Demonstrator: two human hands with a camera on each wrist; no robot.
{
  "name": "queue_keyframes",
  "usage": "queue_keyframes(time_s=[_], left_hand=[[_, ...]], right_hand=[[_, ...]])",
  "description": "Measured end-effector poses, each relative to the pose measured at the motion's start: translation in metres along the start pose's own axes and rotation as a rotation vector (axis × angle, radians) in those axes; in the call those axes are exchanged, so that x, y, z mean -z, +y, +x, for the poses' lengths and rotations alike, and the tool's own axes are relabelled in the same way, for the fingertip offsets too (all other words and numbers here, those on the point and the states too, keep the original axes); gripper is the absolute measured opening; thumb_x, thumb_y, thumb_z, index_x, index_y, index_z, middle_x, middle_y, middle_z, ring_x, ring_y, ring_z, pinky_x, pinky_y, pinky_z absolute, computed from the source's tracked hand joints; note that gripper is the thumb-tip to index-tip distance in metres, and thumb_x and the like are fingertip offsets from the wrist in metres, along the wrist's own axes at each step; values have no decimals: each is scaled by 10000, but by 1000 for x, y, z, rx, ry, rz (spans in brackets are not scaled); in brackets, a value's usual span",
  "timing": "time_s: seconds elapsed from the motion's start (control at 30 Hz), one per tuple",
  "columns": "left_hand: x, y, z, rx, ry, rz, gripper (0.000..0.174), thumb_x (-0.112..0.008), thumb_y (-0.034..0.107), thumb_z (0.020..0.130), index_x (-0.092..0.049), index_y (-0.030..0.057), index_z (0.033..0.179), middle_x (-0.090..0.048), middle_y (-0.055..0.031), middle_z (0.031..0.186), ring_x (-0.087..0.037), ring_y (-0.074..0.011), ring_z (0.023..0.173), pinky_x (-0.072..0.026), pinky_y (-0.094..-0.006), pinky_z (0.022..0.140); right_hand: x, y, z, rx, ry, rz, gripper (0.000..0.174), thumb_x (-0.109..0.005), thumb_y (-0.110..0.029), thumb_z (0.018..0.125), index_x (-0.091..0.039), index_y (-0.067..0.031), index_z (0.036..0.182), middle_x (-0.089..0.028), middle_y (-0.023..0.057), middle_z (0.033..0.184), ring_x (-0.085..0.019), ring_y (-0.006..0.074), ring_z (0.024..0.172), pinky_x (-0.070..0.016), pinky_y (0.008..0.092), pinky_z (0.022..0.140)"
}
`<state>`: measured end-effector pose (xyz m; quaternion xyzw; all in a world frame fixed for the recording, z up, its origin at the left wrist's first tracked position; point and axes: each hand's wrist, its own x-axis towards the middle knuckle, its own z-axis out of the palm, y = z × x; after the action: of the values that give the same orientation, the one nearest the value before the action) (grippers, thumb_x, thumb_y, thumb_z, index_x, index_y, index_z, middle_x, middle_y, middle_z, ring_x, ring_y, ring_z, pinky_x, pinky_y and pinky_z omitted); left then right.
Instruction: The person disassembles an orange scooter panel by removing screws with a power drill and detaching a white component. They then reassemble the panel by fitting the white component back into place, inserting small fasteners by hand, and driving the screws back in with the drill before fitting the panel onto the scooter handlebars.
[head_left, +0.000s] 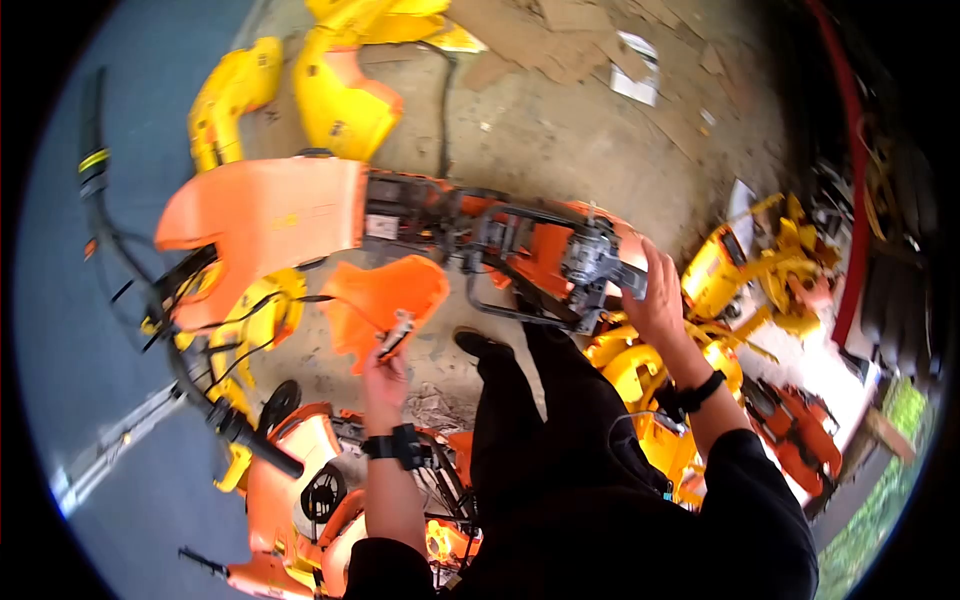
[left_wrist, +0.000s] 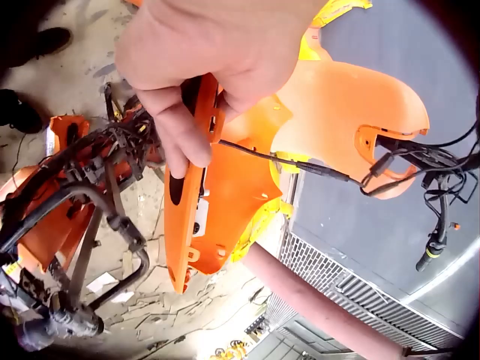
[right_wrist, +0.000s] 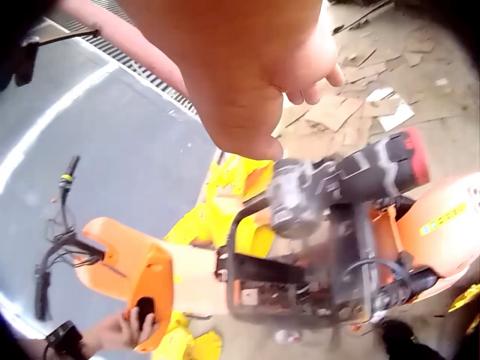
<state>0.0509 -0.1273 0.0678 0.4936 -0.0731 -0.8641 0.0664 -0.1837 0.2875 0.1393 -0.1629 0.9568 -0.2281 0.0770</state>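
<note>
In the head view, my left hand (head_left: 385, 378) grips the edge of an orange plastic panel (head_left: 395, 295). Its thumb and fingers close over the panel's narrow side in the left wrist view, where a small light fitting sits on the panel (left_wrist: 217, 202). A dark cable (left_wrist: 277, 156) runs from behind the panel toward the handlebar wiring. My right hand (head_left: 658, 295), fingers loosely bent, is beside a grey-and-black cordless power tool (head_left: 592, 255) lying on the scooter's frame (head_left: 480, 235). The right wrist view shows the tool's handle uncovered, with the thumb overlapping its head (right_wrist: 294, 199).
An orange front cover (head_left: 270, 215) and the handlebar (head_left: 190, 375) are at the scooter's left end. Yellow body panels (head_left: 345, 100) lie beyond it. More scooters (head_left: 290, 480) and yellow parts (head_left: 715, 275) crowd both sides. Cardboard (head_left: 540, 45) covers part of the floor.
</note>
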Motion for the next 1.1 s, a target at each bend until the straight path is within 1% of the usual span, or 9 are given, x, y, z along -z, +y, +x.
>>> queue_keyframes(time_s=[0.27, 0.37, 0.5, 0.53, 0.63, 0.67, 0.8, 0.9, 1.1], left_hand=[[-68, -32, -103, 14, 33, 32, 354, -519, 183, 954, -568, -72, 1195, -679, -182, 1024, -694, -286, 899, -602, -216, 595], [-96, -33, -137, -48, -39, -30, 340, -528, 203, 963, -578, -77, 1149, -683, -169, 1016, -702, -259, 878, -610, -217, 617], [-119, -25, -161, -62, -136, -94, 323, -533, 200, 968, -580, -77, 1126, -687, -168, 995, -705, -251, 865, -618, -236, 670], [-120, -21, -160, -76, -198, -68, 364, -512, 251, 984, -576, -69, 1144, -685, -168, 1008, -700, -252, 882, -615, -261, 701], [-128, 0, -159, -40, -309, 28, 446, -469, 330, 1000, -567, -73, 1165, -680, -170, 1035, -689, -268, 923, -605, -301, 726], [-130, 11, -163, 8, -365, 76, 502, -440, 391, 1006, -482, -33, 1273, -662, -183, 1096, -679, -283, 962, -583, -353, 753], [-135, 58, -212, -35, -462, 269, 490, -455, 399, 1004, -468, 17, 1310, -624, -145, 1133, -685, -283, 930, -576, -336, 700], [-125, 98, -247, -247, -429, 628, 445, -478, 342, 1003, -466, 30, 1320, -625, -129, 1128, -694, -258, 894, -577, -321, 680], [-94, 159, -274, -551, -373, 618, 350, -523, 165, 979, -509, 27, 1300, -652, -140, 1095, -703, -240, 871, -585, -300, 656]], right_hand=[[14, -201, 18, 506, -486, 605, 917, -823, -80, 685, -333, -127, 1459, -250, 213, 1495, -402, 396, 1315, -416, 429, 1037], [29, -230, 34, 579, -343, 585, 905, -838, -81, 682, -352, -140, 1444, -233, 212, 1504, -414, 396, 1307, -418, 435, 1036], [43, -247, 57, 682, -388, 759, 597, -856, -14, 629, -549, -75, 1137, -324, 205, 1463, -414, 364, 1310, -434, 401, 1018], [53, -255, 60, 598, -439, 814, 454, -856, 2, 628, -559, -52, 968, -400, 192, 1414, -465, 324, 1275, -459, 370, 982], [44, -263, 86, 503, -494, 822, 439, -865, 1, 627, -550, -39, 930, -442, 166, 1363, -552, 258, 1148, -492, 338, 911], [44, -273, 93, 525, -476, 884, 405, -863, -32, 662, -556, -31, 927, -570, 108, 1173, -588, 182, 985, -502, 307, 837], [62, -334, 116, 432, -503, 764, 403, -823, -132, 753, -605, -9, 1068, -662, 27, 900, -576, 114, 869, -490, 273, 789], [36, -357, 151, 415, -579, 744, 477, -819, -163, 762, -597, 16, 1145, -674, 57, 985, -580, 115, 874, -488, 271, 790], [18, -401, 184, 178, -771, 892, 502, -798, -267, 800, -599, 41, 1143, -674, 74, 1030, -637, 166, 945, -526, 316, 849]])
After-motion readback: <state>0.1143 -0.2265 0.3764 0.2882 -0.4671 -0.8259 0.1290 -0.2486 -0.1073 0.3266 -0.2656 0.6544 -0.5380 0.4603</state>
